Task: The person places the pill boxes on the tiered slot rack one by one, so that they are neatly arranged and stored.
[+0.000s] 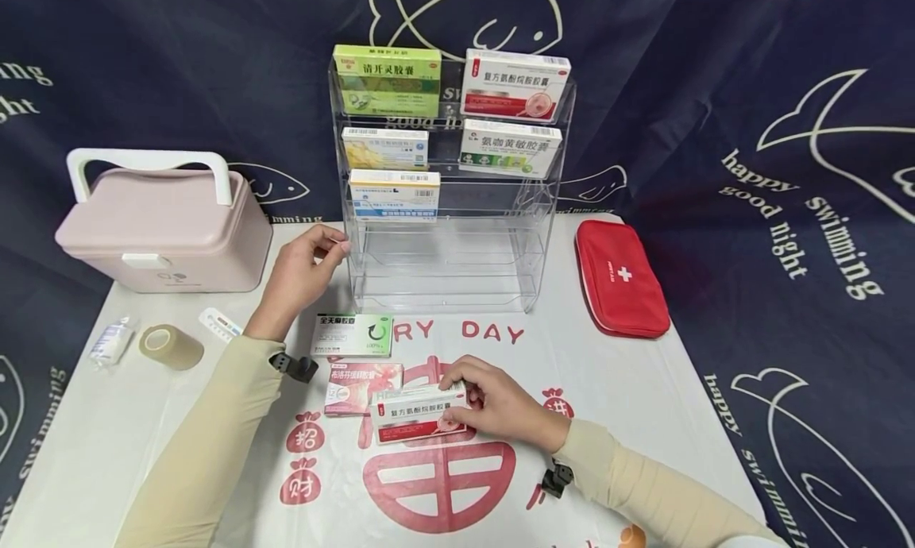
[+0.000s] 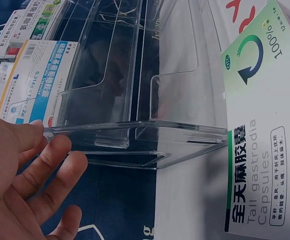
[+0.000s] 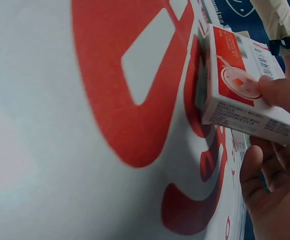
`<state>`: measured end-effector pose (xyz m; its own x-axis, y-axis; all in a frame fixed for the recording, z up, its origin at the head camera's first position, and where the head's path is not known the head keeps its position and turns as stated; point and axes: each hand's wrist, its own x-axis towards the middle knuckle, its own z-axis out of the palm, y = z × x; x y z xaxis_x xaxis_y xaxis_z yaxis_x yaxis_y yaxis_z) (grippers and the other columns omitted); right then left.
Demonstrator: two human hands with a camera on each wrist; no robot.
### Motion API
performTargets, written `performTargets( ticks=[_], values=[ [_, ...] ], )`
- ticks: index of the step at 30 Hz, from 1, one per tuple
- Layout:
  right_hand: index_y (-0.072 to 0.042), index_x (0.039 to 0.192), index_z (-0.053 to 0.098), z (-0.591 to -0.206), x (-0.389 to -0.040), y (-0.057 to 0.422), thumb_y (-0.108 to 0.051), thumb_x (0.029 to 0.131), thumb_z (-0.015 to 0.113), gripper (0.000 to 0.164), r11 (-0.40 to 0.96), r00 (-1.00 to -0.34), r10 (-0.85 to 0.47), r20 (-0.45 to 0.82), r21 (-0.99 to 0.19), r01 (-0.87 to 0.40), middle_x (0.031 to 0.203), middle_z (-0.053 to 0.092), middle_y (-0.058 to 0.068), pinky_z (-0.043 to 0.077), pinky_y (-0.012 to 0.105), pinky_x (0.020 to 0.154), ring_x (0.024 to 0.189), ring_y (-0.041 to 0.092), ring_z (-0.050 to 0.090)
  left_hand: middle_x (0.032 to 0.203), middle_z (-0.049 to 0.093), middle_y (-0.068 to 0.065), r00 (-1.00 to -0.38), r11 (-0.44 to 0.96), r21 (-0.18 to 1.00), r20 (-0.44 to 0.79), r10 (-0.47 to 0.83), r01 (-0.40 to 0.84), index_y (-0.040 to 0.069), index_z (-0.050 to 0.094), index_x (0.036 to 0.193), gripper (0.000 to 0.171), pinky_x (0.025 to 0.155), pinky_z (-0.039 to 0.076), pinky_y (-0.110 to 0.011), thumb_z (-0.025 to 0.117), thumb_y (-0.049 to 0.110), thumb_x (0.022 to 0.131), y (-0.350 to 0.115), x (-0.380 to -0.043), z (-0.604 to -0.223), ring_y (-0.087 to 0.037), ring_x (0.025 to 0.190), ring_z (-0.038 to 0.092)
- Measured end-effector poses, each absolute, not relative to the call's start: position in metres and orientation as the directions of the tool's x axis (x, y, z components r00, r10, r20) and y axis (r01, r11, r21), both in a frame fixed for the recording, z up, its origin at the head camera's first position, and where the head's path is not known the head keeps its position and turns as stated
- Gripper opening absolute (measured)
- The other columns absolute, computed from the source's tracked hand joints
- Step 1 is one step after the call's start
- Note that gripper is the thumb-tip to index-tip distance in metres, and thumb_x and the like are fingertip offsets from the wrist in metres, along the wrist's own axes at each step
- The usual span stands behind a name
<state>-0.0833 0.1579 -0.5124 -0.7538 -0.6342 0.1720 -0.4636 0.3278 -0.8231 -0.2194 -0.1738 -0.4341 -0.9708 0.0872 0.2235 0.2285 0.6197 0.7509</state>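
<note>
My right hand (image 1: 498,403) pinches the right end of a white-and-red medicine box (image 1: 407,414), thumb on its front and fingers behind; the right wrist view shows that box (image 3: 235,80) tilted over the table. A pink medicine box (image 1: 350,387) lies partly behind it. At the left side edge of a clear acrylic display rack (image 1: 446,282), my left hand (image 1: 303,274) holds the edge between thumb and fingers. Nearest that hand on the rack is a white, blue and orange medicine box (image 2: 39,82). A green-and-white medicine box (image 1: 352,336) lies before the rack's front left corner.
Higher tiers hold a green box (image 1: 389,79), a red-and-white box (image 1: 516,87), a yellow-and-white box (image 1: 386,148) and a white-and-green box (image 1: 509,148). A pink handled case (image 1: 164,230), tan bandage roll (image 1: 171,347) and small wrapped packet (image 1: 112,342) stand left; a red first-aid pouch (image 1: 620,278) lies right.
</note>
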Motion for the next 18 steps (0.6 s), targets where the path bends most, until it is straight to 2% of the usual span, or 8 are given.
performTargets(
  ticks=[9,13,18],
  values=[
    [-0.020,0.116,0.066,-0.516,-0.085,0.166,-0.015,0.093,0.078,0.026,0.247,-0.722,-0.638,0.268,-0.817,-0.521,0.118,0.061,-0.007,0.048,0.031,0.055,0.068,0.022,0.054,0.097,0.070,-0.012,-0.971,0.616,0.755,0.226,0.078,0.225,0.006,0.066,0.115,0.025,0.080,0.045,-0.045,0.063,0.027,0.103,-0.175,-0.218,-0.435,-0.031,0.088,0.063],
    [-0.018,0.112,0.067,-0.518,-0.089,0.170,-0.008,0.089,0.080,0.028,0.237,-0.734,-0.595,0.328,-0.801,-0.550,0.117,0.063,-0.005,0.047,0.033,0.056,0.073,0.021,0.055,0.096,0.070,-0.011,-0.970,0.615,0.754,0.231,0.079,0.230,0.006,0.067,0.115,0.025,0.080,0.045,-0.044,0.063,0.027,0.103,-0.175,-0.219,-0.436,-0.030,0.088,0.063],
    [-0.009,0.105,0.069,-0.522,-0.095,0.175,0.005,0.082,0.082,0.030,0.222,-0.743,-0.534,0.405,-0.780,-0.585,0.112,0.064,0.007,0.047,0.040,0.061,0.086,0.023,0.057,0.097,0.070,-0.012,-0.968,0.614,0.753,0.235,0.087,0.238,0.006,0.066,0.116,0.026,0.081,0.045,-0.044,0.062,0.028,0.104,-0.174,-0.219,-0.437,-0.030,0.088,0.063]
  ],
)
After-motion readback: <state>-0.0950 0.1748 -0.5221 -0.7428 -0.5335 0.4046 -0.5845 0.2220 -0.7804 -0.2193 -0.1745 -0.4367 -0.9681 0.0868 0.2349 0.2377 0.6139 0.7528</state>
